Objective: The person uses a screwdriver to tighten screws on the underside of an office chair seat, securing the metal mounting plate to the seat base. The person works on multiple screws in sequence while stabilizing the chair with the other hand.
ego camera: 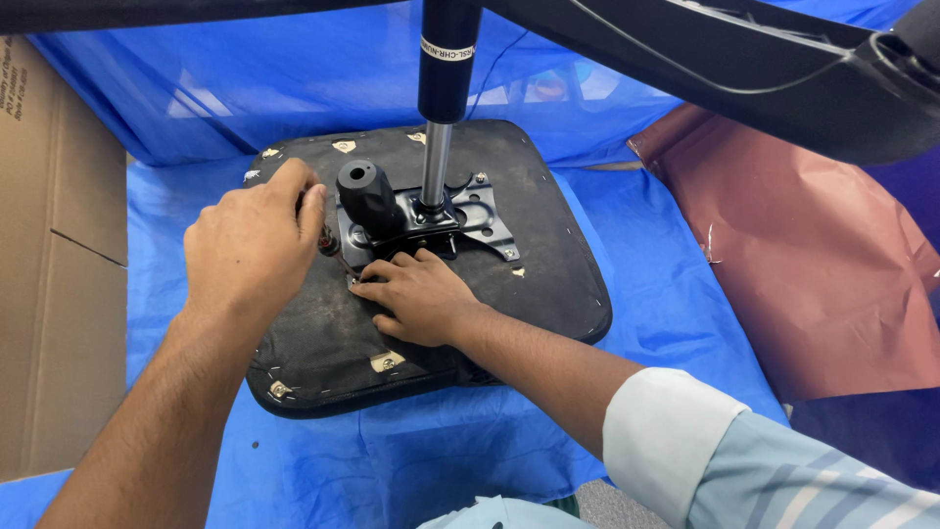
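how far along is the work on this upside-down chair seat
Already done: the black metal mounting plate sits on the black fabric-covered seat underside, with the grey gas-lift column standing in it. In hand: the left hand grips a red-handled screwdriver at the plate's near corner, where the right hand rests on the seat. How many screws remain cannot be told.

The left arm comes in bare from the lower left, its forearm stretched forward and the wrist straight, and the left hand [253, 245] is curled into a loose fist with the back of the hand up and the fingertips pinched together at its far right side. The right arm reaches in from the lower right, a pale striped sleeve pushed up to the elbow. The right hand [416, 297] lies palm down, fingers bent and pointing left, close beside the left hand.
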